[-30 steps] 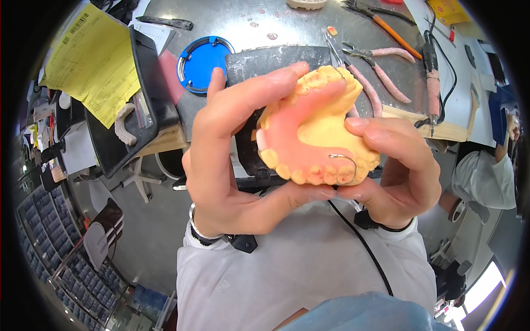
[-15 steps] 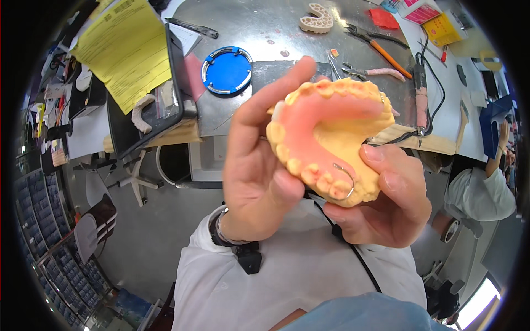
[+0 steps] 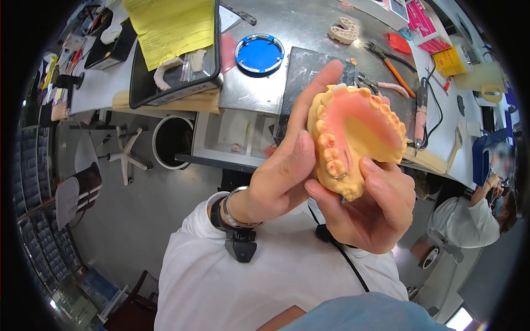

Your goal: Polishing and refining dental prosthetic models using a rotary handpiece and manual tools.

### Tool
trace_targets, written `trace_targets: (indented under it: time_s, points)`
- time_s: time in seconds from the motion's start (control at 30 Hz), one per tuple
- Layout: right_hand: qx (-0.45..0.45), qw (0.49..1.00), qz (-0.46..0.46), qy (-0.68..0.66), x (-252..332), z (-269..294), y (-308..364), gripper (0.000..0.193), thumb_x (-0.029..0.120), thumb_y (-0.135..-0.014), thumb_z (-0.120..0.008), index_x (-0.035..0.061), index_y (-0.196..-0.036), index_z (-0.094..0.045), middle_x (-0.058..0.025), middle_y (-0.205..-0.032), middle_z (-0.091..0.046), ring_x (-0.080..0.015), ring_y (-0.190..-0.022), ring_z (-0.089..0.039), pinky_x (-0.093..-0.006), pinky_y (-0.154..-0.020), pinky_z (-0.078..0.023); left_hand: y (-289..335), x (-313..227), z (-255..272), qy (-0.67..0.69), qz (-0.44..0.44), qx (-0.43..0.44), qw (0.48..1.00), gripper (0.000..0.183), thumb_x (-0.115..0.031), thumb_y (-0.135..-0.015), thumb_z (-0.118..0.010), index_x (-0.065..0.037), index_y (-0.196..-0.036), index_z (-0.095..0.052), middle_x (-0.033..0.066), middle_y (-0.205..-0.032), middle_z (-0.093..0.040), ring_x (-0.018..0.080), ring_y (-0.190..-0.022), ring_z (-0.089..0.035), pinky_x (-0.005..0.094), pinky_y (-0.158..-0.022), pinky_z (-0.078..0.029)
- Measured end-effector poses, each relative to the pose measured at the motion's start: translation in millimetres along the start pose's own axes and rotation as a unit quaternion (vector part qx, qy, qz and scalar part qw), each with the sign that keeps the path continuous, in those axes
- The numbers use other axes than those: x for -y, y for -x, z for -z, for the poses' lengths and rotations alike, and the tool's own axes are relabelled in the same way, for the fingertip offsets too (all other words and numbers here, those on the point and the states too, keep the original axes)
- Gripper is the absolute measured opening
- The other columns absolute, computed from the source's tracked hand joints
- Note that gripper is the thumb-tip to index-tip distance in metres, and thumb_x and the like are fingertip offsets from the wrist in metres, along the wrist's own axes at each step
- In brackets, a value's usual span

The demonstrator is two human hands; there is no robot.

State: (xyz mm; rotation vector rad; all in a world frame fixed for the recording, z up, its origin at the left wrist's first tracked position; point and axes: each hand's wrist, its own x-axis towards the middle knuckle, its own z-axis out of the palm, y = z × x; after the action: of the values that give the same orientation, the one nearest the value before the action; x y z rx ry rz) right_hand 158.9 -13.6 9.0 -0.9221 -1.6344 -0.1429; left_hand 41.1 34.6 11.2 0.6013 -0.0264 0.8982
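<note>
1. Steel worktop spreads from eleven to two o'clock in my view, with a blue disc at twelve, a black tray at eleven and orange-handled pliers near two. A co-worker sits between three and four.

2. Between two and three o'clock I have the yellow tooth model, raised near the bench edge and tilted so its biting side faces me. A pink plate lies inside its tooth row, and a wire hook curves round a back tooth at the model's seven o'clock.

3. Right hand: curled nearly closed, pinching the model's lower end at about six o'clock, one fingertip on its inner face.

4. Left hand: half open along the model's nine o'clock side, one finger pointing up past its top. Much of it is behind the plaster, so I cannot tell how firmly it supports anything.

5. I judge the step in hand to be looking over the pink plate and hook. The next move, I reckon, calls for a steady right-hand pinch and fingers well off the wire, since pressing there could bend it.
</note>
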Motion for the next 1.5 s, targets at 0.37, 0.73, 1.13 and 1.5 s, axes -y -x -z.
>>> trace_targets:
  time_s: [0.37, 0.73, 1.13, 1.5]
  points:
    - [0.067, 0.998, -0.002, 0.014, 21.4, 26.6, 6.1, 0.062, 0.018, -0.063, -0.085, -0.0011, -0.112, -0.052, -0.0139, -0.095, -0.062, -0.0227, -0.081, -0.058, -0.0347, -0.071, -0.05, 23.5, -15.1, 11.0, -0.054, 0.078, 0.025, 0.995, 0.092, -0.055, -0.089, -0.049, -0.007, -0.147, 0.002, 0.0085, -0.145, -0.024, 0.0199, -0.13, -0.033, 0.0361, -0.099, -0.039]
    - [0.1, 0.99, -0.099, -0.023, 13.4, 46.7, 20.0, 0.074, 0.035, -0.07, -0.079, -0.0062, -0.121, -0.046, -0.0215, -0.112, -0.056, -0.031, -0.102, -0.056, -0.0401, -0.088, -0.045, 33.6, -27.8, 6.4, -0.103, 0.11, 0.006, 0.989, 0.086, -0.053, -0.09, -0.049, -0.005, -0.146, -0.005, 0.0096, -0.137, -0.034, 0.0175, -0.115, -0.048, 0.0336, -0.09, -0.046]
    - [0.147, 0.96, -0.226, -0.072, 22.6, 32.2, 19.0, 0.099, 0.024, -0.055, -0.088, -0.0034, -0.135, -0.034, -0.0209, -0.13, -0.048, -0.0306, -0.12, -0.05, -0.0406, -0.102, -0.041, 40.0, -25.1, 5.9, -0.103, 0.138, 0.029, 0.985, 0.069, -0.047, -0.096, -0.039, -0.005, -0.145, -0.015, 0.0099, -0.135, -0.039, 0.0183, -0.124, -0.043, 0.0301, -0.096, -0.041]
    - [0.154, 0.956, -0.239, -0.069, 28.6, 30.3, 20.9, 0.098, 0.023, -0.055, -0.087, -0.0039, -0.133, -0.035, -0.0195, -0.13, -0.047, -0.0282, -0.118, -0.051, -0.0394, -0.101, -0.041, 45.6, -20.2, 14.0, -0.072, 0.105, 0.075, 0.989, 0.072, -0.034, -0.093, -0.046, 0.001, -0.145, -0.01, 0.0135, -0.14, -0.034, 0.0211, -0.133, -0.032, 0.0325, -0.107, -0.026]
